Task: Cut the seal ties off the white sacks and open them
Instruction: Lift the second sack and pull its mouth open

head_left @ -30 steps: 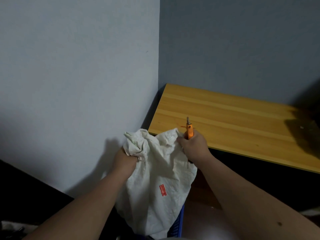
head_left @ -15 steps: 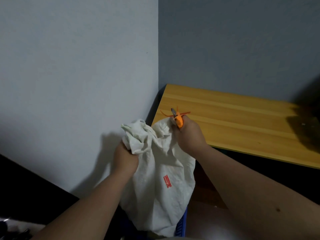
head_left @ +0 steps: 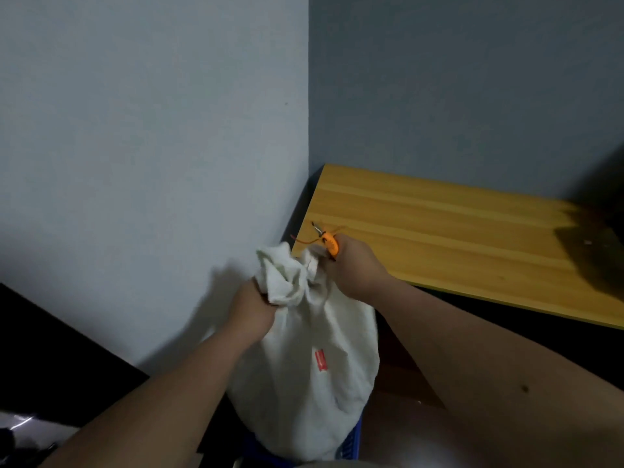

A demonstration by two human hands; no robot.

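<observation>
A white cloth sack (head_left: 314,376) with a small red label (head_left: 320,360) hangs in front of me, its bunched neck pointing up. My left hand (head_left: 255,307) is clenched around the left side of the neck. My right hand (head_left: 353,266) grips the right side of the neck and also holds an orange-handled cutter (head_left: 329,243), whose short metal tip points up and to the left. A thin orange-red seal tie (head_left: 304,240) sticks out beside the cutter's tip, over the table's corner.
A wooden table (head_left: 456,238) runs along the back wall to the right, with a dark object (head_left: 601,244) at its far right end. A blue crate (head_left: 351,447) shows below the sack. Grey walls meet in a corner behind. Dark furniture fills the lower left.
Both hands shifted on the sack's neck. The cutter tipped from upright to leaning left, and the orange-red tie came into view at its tip. The neck is now bunched more tightly.
</observation>
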